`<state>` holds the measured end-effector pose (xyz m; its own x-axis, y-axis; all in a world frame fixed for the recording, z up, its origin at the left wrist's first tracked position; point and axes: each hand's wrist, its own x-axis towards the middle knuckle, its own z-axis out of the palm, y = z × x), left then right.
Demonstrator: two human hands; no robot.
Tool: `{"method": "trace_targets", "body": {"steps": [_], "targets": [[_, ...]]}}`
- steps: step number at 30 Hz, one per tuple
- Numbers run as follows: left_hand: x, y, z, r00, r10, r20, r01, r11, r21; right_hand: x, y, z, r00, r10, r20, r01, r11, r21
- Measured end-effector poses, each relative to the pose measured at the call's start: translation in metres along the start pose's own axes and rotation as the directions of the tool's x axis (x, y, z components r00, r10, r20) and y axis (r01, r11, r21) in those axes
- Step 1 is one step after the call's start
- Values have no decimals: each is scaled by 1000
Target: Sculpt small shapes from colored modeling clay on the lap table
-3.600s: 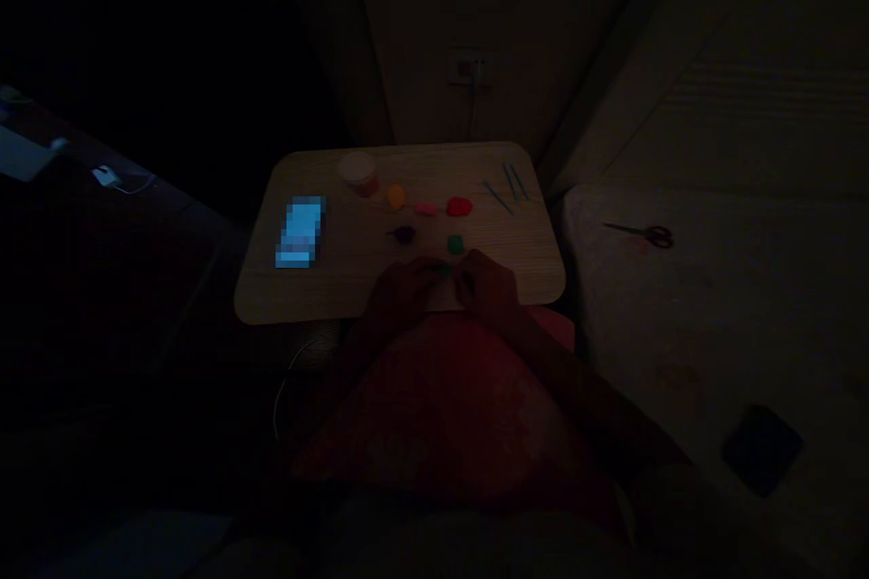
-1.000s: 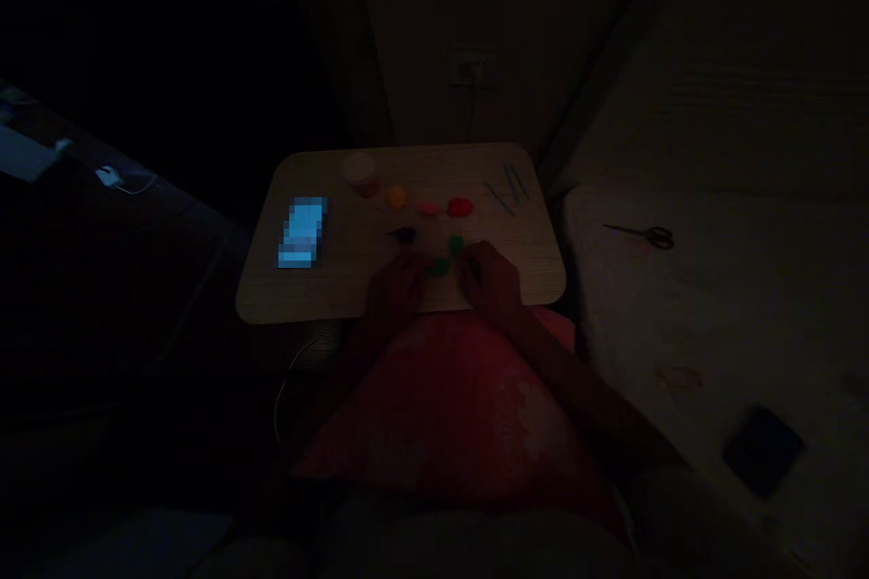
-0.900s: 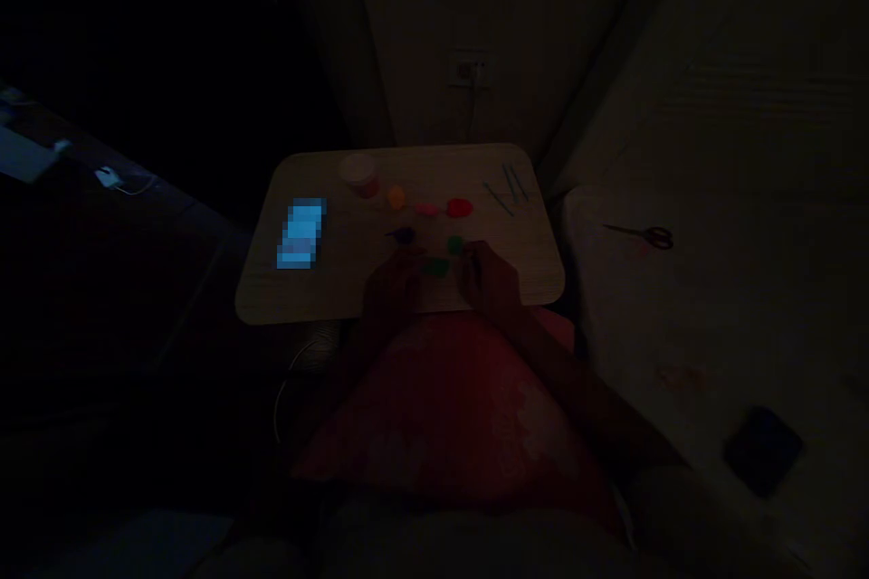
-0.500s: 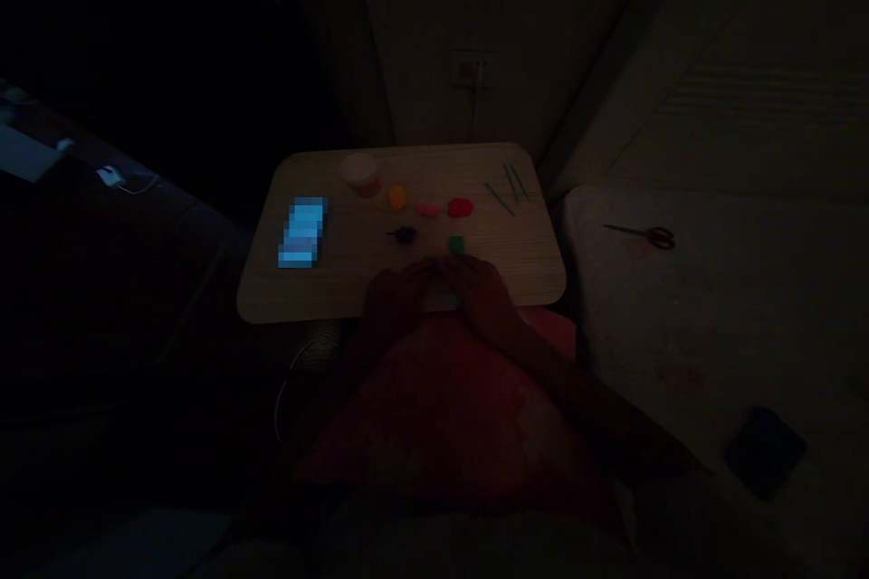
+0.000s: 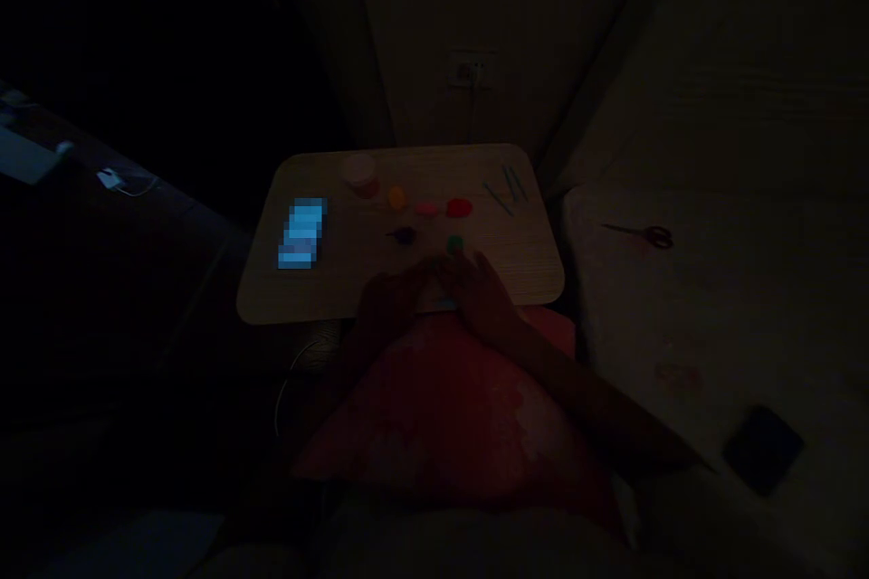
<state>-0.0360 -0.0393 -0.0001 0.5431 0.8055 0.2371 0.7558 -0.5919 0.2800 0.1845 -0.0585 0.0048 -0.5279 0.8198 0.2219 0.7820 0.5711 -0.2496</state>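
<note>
The scene is very dim. My left hand and my right hand meet at the near edge of a small wooden table, fingers curled together over the spot where a green clay piece lay. That piece is hidden under them. Just beyond my right fingertips sits a small green clay lump. Farther back lie a purple lump, an orange lump, a pink lump and a red lump.
A lit phone lies on the table's left side, a small tub at the back, thin sculpting tools at the back right. Scissors and a dark flat object lie on the bed at right. A red cushion covers my lap.
A second ago my hands were apart with a green clay piece lying between them. They have come together over it, and it no longer shows.
</note>
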Motion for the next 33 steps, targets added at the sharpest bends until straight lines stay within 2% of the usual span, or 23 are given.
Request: {"method": "trace_targets", "body": {"steps": [5, 10, 12, 16, 18, 21, 24, 28, 31, 33], "targets": [[1, 1, -2, 1000, 7, 2, -7, 999, 45, -2, 0, 2, 1000, 10, -5, -10, 1000, 0], [2, 3, -3, 1000, -14, 6, 14, 1000, 10, -3, 7, 1, 1000, -1, -21, 2, 999, 36], [1, 2, -4, 1000, -24, -20, 24, 1000, -15, -1, 17, -4, 997, 17, -77, -11, 997, 72], [3, -3, -11, 996, -58, -61, 56, 998, -33, 14, 46, -20, 958, 160, -240, -126, 981, 150], [8, -4, -15, 999, -30, -30, 30, 1000, -2, 26, 57, -25, 964, 151, -220, -123, 983, 138], [18, -7, -18, 998, 51, 47, -53, 998, 23, 45, 66, -25, 991, 45, -126, -27, 990, 140], [24, -7, -18, 994, 79, 80, -82, 996, 32, 56, 69, -21, 999, 41, -4, -40, 993, 107], [25, -3, -19, 991, 56, 119, -68, 993, 96, 59, 70, -22, 993, 72, 92, -77, 996, 51], [25, 1, -18, 988, 47, 146, -65, 991, 118, 59, 68, -23, 986, 149, 76, -153, 987, 49], [26, 1, -16, 991, 39, 126, -51, 994, 97, 59, 65, -23, 972, 233, 33, -234, 971, 50]]}}
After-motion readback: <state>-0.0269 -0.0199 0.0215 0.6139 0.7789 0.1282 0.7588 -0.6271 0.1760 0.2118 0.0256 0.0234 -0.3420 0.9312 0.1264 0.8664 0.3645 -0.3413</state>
